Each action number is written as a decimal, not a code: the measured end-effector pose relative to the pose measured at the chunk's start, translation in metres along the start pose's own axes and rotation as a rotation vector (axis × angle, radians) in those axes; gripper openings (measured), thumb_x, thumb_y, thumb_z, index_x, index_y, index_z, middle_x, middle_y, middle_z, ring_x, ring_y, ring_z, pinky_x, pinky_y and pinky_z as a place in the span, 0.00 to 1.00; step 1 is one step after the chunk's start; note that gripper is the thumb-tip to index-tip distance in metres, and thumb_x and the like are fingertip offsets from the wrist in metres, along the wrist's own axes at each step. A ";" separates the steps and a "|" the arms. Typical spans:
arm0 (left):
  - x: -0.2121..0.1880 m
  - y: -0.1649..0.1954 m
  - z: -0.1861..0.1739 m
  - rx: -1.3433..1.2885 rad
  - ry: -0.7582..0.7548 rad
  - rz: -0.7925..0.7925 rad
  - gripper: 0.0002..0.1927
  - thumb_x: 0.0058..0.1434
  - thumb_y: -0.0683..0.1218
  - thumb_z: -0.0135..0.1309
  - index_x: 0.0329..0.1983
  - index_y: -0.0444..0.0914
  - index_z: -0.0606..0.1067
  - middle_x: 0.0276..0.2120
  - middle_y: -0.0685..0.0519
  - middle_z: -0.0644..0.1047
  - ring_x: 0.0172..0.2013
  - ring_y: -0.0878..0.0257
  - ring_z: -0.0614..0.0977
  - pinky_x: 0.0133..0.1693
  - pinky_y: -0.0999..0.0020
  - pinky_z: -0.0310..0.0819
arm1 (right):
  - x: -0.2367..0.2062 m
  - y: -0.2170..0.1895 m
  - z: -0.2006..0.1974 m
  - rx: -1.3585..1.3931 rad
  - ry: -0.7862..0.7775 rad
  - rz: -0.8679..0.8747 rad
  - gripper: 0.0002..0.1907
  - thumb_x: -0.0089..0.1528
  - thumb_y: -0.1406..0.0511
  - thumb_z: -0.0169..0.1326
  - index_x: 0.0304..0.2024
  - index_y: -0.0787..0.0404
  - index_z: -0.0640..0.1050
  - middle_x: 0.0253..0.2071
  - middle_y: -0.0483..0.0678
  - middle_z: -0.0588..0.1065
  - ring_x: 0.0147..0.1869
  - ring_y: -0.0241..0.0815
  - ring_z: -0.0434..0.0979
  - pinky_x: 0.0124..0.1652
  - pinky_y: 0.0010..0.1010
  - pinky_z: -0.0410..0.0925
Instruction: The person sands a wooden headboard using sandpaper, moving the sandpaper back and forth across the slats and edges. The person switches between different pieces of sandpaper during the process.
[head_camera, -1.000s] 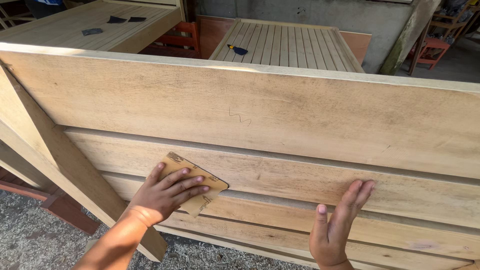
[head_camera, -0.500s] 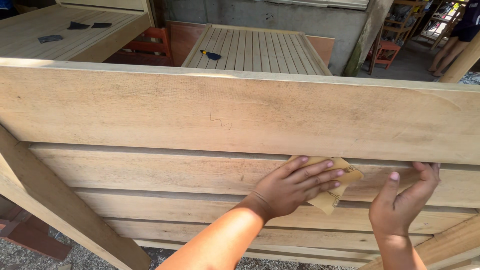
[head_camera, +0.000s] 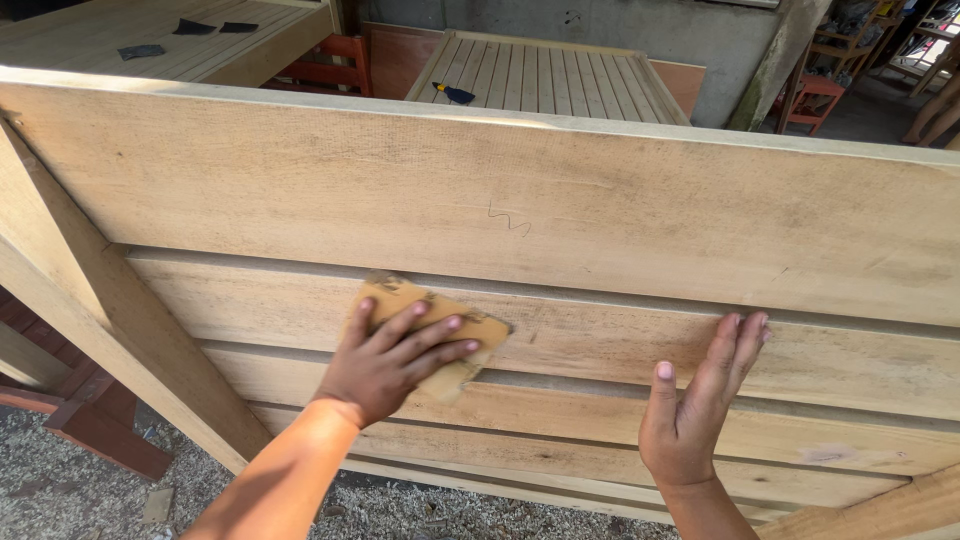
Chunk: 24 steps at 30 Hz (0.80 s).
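The left hand lies flat over a tan sheet of sandpaper, fingers spread and pressing it against the second slat of a big upright wooden panel — lower centre of the frame. The sheet shows past the fingertips toward the right and top, its long axis tilted a little off the slat's own run, which goes left to right across the picture. So the free length of the slat lies to the right of the sandpaper, and along that line stands the right hand, open, fingers together, fingertips resting on the same slat — holding nothing. The left hand is the one on the sheet; the right is apart from it, at lower right. Above both, the wide top board carries a small pencil squiggle.
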<state>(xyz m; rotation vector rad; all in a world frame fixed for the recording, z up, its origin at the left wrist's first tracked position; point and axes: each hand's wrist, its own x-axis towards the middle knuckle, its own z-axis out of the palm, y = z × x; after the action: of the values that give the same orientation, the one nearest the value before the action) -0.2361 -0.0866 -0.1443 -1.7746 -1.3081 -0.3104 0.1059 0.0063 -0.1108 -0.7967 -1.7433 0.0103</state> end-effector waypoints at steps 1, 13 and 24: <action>0.026 0.015 -0.003 -0.050 0.053 0.029 0.35 0.71 0.52 0.46 0.79 0.68 0.51 0.78 0.68 0.50 0.76 0.61 0.48 0.71 0.39 0.30 | -0.001 -0.003 0.002 0.011 -0.012 0.015 0.38 0.74 0.57 0.37 0.78 0.69 0.42 0.82 0.65 0.33 0.86 0.67 0.25 0.79 0.58 0.32; -0.060 -0.022 -0.001 0.051 -0.080 -0.121 0.37 0.64 0.50 0.48 0.74 0.72 0.53 0.75 0.72 0.52 0.74 0.60 0.51 0.68 0.31 0.41 | -0.008 -0.017 0.025 0.011 -0.080 0.017 0.41 0.75 0.55 0.35 0.78 0.68 0.33 0.80 0.67 0.24 0.85 0.70 0.17 0.78 0.61 0.24; 0.056 0.022 -0.008 0.006 0.169 0.005 0.34 0.77 0.54 0.47 0.82 0.67 0.49 0.81 0.68 0.50 0.80 0.64 0.47 0.75 0.44 0.26 | -0.007 -0.003 0.034 -0.097 -0.068 0.018 0.41 0.76 0.54 0.35 0.79 0.65 0.32 0.81 0.65 0.23 0.84 0.66 0.16 0.78 0.58 0.25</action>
<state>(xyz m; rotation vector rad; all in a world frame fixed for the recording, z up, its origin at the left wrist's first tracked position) -0.1913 -0.0577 -0.1143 -1.7071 -1.1832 -0.4440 0.0764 0.0137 -0.1269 -0.8922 -1.8117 -0.0351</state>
